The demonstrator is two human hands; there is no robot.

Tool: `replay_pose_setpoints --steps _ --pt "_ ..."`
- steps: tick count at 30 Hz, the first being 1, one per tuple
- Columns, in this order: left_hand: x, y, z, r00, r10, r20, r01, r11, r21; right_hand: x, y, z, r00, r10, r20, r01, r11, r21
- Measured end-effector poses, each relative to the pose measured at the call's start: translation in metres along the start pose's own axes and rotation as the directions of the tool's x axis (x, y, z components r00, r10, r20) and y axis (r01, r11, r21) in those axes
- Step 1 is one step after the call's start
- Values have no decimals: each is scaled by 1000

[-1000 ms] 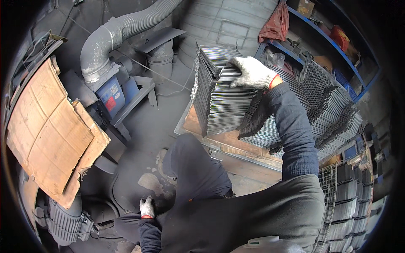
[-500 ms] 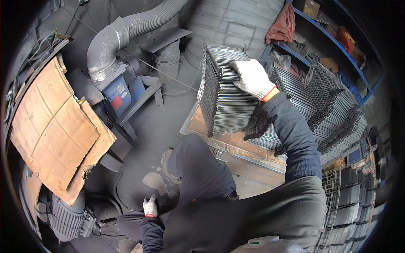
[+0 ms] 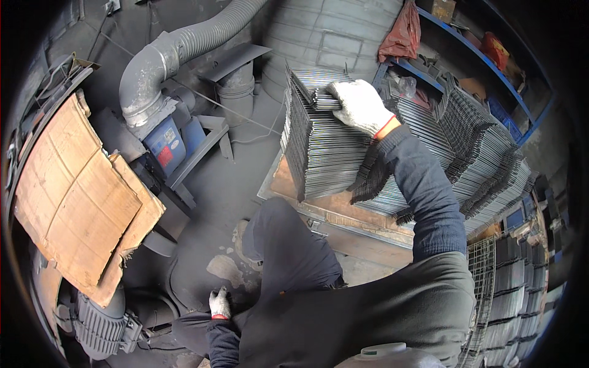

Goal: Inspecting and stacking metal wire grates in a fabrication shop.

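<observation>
My right hand point(image 3: 362, 107), in a white knit glove with a red cuff, is closed on the near edge of several dark wire mesh panels point(image 3: 328, 98). These lie at the top of a tall stack of wire mesh panels point(image 3: 334, 153), their gripped edge slightly raised above the layers below. The fingertips are partly hidden behind the panel edges. Low in the view, my left hand point(image 3: 219, 303), gloved likewise, rests by my bent leg, away from the stack. Its fingers are too small and dark to make out.
More mesh stacks point(image 3: 423, 138) stand to the right on the same low wooden-topped platform point(image 3: 343, 211). Behind them is a blue shelf point(image 3: 472, 46) with a red bag point(image 3: 402, 34). At left are a ducted blue machine point(image 3: 165, 144), cardboard sheets point(image 3: 86, 190) and a motor point(image 3: 98, 325). A bucket point(image 3: 236, 95) stands behind.
My right hand has risen slightly, and the gripped panel edges with it. The whole view has shifted a little. My left hand stays by my leg.
</observation>
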State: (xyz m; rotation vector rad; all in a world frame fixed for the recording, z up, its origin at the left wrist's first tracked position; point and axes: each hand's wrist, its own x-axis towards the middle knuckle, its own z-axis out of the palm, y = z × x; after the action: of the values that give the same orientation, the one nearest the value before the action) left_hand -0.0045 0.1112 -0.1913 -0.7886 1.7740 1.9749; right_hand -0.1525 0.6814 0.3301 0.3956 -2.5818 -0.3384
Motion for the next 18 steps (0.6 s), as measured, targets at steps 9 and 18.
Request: replay_pose_setpoints --steps 9,18 --pt "16 -21 -9 997 74 13 -73 996 -52 10 1 -16 999 10 50 -12 999 39" --pt "35 -45 -23 995 97 16 -96 994 -51 4 -9 8 999 22 35 -23 1000 20"
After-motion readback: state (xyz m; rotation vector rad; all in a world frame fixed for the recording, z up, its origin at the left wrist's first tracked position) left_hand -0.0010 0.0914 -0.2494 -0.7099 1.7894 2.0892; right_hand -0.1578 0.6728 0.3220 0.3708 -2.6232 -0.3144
